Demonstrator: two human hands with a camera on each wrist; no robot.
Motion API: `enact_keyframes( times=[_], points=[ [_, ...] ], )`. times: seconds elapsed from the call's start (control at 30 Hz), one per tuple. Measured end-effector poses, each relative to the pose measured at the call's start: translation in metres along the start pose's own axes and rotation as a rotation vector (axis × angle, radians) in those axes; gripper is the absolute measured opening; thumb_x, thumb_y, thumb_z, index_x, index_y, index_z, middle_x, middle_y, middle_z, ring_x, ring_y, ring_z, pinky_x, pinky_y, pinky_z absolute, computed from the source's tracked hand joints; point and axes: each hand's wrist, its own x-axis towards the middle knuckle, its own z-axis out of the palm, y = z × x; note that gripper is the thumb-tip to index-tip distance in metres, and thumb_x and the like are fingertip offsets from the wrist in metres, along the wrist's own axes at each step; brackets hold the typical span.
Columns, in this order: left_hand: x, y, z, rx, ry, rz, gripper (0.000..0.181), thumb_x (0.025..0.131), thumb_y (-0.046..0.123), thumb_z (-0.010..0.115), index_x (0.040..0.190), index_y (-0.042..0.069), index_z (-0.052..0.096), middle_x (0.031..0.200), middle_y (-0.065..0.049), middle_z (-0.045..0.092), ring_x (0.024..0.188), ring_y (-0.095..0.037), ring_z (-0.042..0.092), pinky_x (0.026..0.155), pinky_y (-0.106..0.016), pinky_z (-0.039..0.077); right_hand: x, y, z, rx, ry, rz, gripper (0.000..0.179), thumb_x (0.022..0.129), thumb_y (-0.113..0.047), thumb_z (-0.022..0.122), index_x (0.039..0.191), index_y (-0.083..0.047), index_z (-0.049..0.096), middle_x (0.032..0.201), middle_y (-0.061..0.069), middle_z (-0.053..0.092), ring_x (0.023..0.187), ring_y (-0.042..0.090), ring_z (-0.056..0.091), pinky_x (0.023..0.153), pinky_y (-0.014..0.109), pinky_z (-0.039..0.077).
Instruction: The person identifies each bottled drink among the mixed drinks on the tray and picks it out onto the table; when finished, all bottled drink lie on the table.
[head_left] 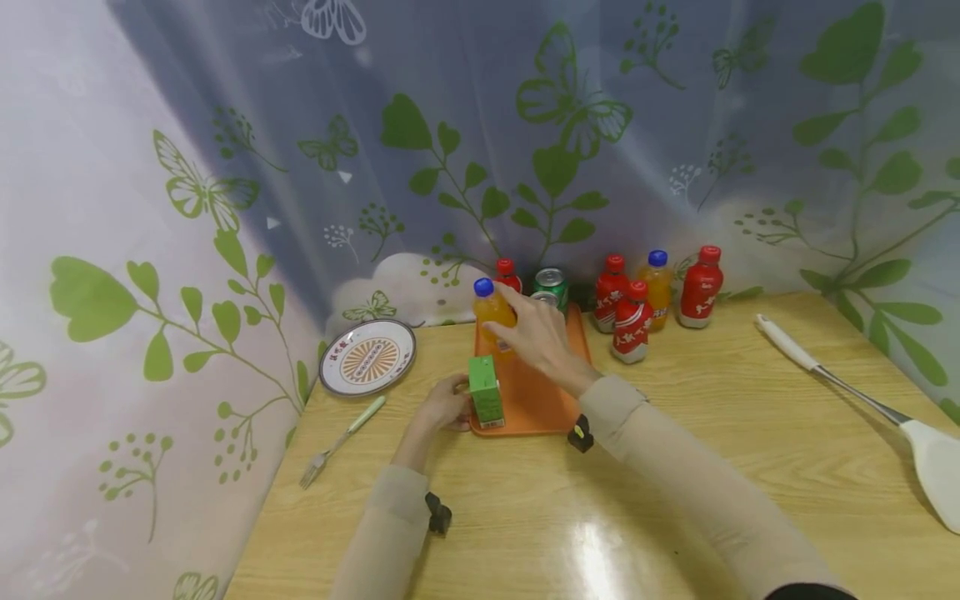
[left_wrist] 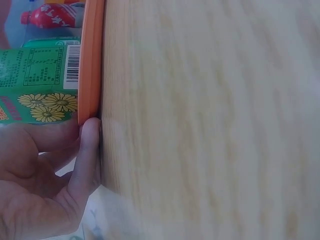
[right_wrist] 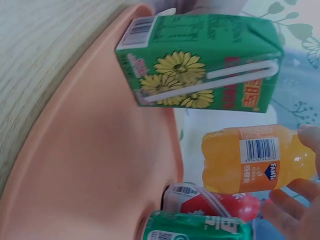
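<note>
An orange tray (head_left: 536, 408) lies on the table, and a green drink carton (head_left: 487, 398) stands upright in its near left corner. My left hand (head_left: 446, 405) is at that corner; in the left wrist view its thumb and fingers pinch the tray rim (left_wrist: 90, 65) beside the carton. With my right hand (head_left: 534, 332) I grip an orange soda bottle (right_wrist: 240, 159) with a blue cap around its upper part. The bottle is upright over the tray's left side, its base above the tray floor. Behind it, a red bottle (right_wrist: 220, 201) and a green can (right_wrist: 200, 227) stand at the tray's far end.
Red bottles (head_left: 701, 287) and another orange soda bottle (head_left: 656, 292) stand right of the tray, near the curtain. A white spatula (head_left: 862, 393) lies far right. On the left are a patterned plate (head_left: 367, 357) and a fork (head_left: 341, 442). A second can (head_left: 546, 298) stands beside the green one.
</note>
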Motion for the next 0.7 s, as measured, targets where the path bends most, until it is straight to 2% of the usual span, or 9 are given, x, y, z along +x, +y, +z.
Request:
enact_keyframes(
  times=[0.13, 0.2, 0.3, 0.37, 0.43, 0.5, 0.63, 0.7],
  points=[
    [0.0, -0.001, 0.0, 0.0, -0.002, 0.003, 0.066, 0.091, -0.009, 0.046, 0.156, 0.004, 0.048, 0.092, -0.008, 0.058, 0.067, -0.015, 0.057, 0.053, -0.02, 0.061, -0.001, -0.004, -0.006, 0.081, -0.008, 0.027, 0.067, 0.093, -0.043, 0.078, 0.154, -0.025, 0.055, 0.078, 0.009, 0.072, 0.053, 0.015, 0.05, 0.049, 0.025, 0.035],
    [-0.001, -0.001, -0.001, -0.001, -0.003, 0.01, 0.065, 0.091, -0.009, 0.045, 0.155, 0.003, 0.048, 0.092, -0.009, 0.057, 0.067, -0.015, 0.057, 0.053, -0.02, 0.061, -0.001, -0.005, -0.01, 0.135, -0.018, 0.044, 0.066, 0.093, -0.04, 0.08, 0.153, -0.023, 0.057, 0.078, 0.011, 0.072, 0.052, 0.018, 0.049, 0.05, 0.028, 0.037],
    [-0.002, 0.0, -0.001, -0.008, -0.001, 0.016, 0.063, 0.092, -0.009, 0.045, 0.154, 0.002, 0.049, 0.091, -0.009, 0.057, 0.068, -0.015, 0.057, 0.053, -0.02, 0.061, -0.001, -0.004, -0.015, 0.208, -0.043, 0.074, 0.065, 0.092, -0.036, 0.081, 0.151, -0.022, 0.058, 0.101, 0.012, 0.079, 0.068, 0.022, 0.063, 0.061, 0.032, 0.05],
    [-0.002, 0.0, -0.001, -0.01, -0.001, 0.016, 0.063, 0.092, -0.009, 0.046, 0.154, 0.002, 0.049, 0.091, -0.009, 0.056, 0.068, -0.015, 0.057, 0.052, -0.02, 0.06, 0.0, -0.004, -0.02, 0.256, -0.064, 0.093, 0.065, 0.092, -0.032, 0.082, 0.151, -0.02, 0.059, 0.127, 0.01, 0.076, 0.093, 0.025, 0.072, 0.079, 0.037, 0.06],
    [-0.002, 0.0, -0.001, -0.013, -0.003, 0.012, 0.063, 0.092, -0.008, 0.047, 0.154, 0.003, 0.049, 0.09, -0.008, 0.057, 0.069, -0.015, 0.058, 0.053, -0.02, 0.06, -0.001, -0.002, -0.024, 0.302, -0.092, 0.114, 0.065, 0.092, -0.029, 0.082, 0.152, -0.019, 0.058, 0.142, 0.01, 0.069, 0.116, 0.029, 0.071, 0.096, 0.045, 0.063],
    [-0.002, 0.0, -0.001, -0.013, -0.008, 0.01, 0.063, 0.092, -0.008, 0.048, 0.154, 0.004, 0.049, 0.089, -0.008, 0.057, 0.07, -0.015, 0.058, 0.053, -0.02, 0.061, -0.002, 0.0, -0.029, 0.338, -0.12, 0.135, 0.066, 0.093, -0.026, 0.082, 0.153, -0.017, 0.056, 0.149, 0.01, 0.064, 0.128, 0.033, 0.066, 0.107, 0.052, 0.059],
    [-0.002, 0.0, -0.001, -0.017, -0.011, 0.008, 0.065, 0.091, -0.008, 0.049, 0.154, 0.004, 0.049, 0.089, -0.007, 0.057, 0.071, -0.015, 0.058, 0.054, -0.02, 0.061, -0.002, 0.007, -0.037, 0.387, -0.168, 0.169, 0.068, 0.093, -0.024, 0.081, 0.155, -0.016, 0.053, 0.152, 0.011, 0.061, 0.133, 0.035, 0.062, 0.112, 0.054, 0.057],
    [-0.003, 0.001, -0.001, -0.02, -0.007, 0.009, 0.065, 0.09, -0.009, 0.048, 0.154, 0.004, 0.049, 0.088, -0.007, 0.057, 0.07, -0.015, 0.058, 0.054, -0.02, 0.061, -0.001, 0.01, -0.041, 0.454, -0.201, 0.203, 0.069, 0.094, -0.022, 0.08, 0.157, -0.016, 0.051, 0.151, 0.013, 0.061, 0.133, 0.036, 0.063, 0.106, 0.054, 0.062]
  ],
)
